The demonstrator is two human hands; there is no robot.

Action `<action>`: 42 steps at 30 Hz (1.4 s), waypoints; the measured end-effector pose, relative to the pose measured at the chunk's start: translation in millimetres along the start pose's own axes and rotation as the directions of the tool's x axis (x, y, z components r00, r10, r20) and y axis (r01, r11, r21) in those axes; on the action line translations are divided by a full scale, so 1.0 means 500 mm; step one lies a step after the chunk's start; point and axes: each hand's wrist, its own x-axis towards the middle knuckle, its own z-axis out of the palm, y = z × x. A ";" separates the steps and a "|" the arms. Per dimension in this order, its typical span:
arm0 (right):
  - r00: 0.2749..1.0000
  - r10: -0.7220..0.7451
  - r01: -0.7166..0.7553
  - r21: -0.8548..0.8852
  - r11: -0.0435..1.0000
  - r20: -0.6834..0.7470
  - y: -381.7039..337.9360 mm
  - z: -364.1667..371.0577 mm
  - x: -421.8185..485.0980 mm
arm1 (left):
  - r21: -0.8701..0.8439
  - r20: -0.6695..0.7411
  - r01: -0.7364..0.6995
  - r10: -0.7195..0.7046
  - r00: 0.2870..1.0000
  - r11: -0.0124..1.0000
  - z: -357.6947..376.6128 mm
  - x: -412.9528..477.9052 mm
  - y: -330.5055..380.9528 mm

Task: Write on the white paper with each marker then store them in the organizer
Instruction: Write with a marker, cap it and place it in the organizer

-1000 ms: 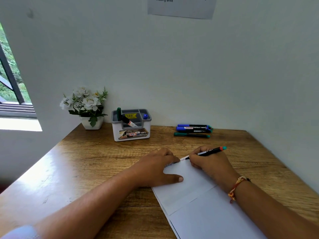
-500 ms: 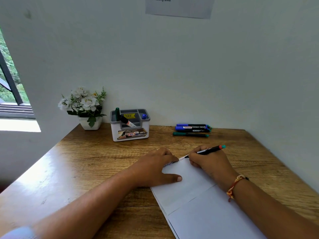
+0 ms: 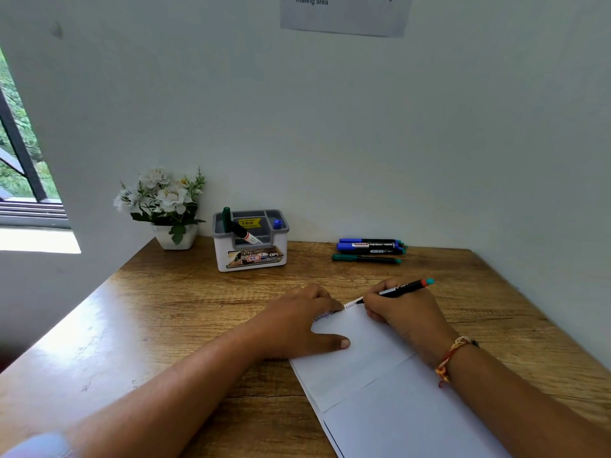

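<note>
- Right hand (image 3: 405, 314), centre-right of frame, pinches a black marker (image 3: 401, 289), tip on the white paper (image 3: 380, 391).
- Left hand (image 3: 299, 322) presses the paper, fingers loosely flat.
- Organizer (image 3: 251, 241) stands upper centre on the desk (image 3: 165, 325).

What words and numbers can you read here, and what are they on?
"mailing area": wall notice; line above cut off.
"49.00": yellow sticker inside organizer.
"42", "OPL": organizer's front label.
"PERMANENT MARKER": blue marker on table.
Handwriting on white paper: too small to read.
</note>
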 end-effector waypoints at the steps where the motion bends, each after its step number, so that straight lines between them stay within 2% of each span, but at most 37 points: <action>1: 1.000 0.004 -0.004 -0.004 1.000 -0.001 0.000 0.001 0.001 | 0.000 0.000 0.003 -0.003 1.000 1.000 -0.001 0.000 0.001; 9: 0.999 0.032 -0.032 0.039 0.999 0.003 -0.005 -0.002 -0.003 | 0.010 0.006 0.002 -0.002 1.000 1.000 -0.002 -0.001 0.003; 18: 1.000 0.018 -0.019 -0.028 0.999 -0.009 -0.009 -0.003 -0.002 | 0.010 0.009 0.007 -0.007 1.000 1.000 -0.001 0.002 0.001; 42: 0.999 0.050 -0.050 -0.019 0.999 0.001 -0.009 -0.004 0.000 | 0.007 0.010 0.011 -0.011 1.000 1.000 -0.003 -0.001 0.003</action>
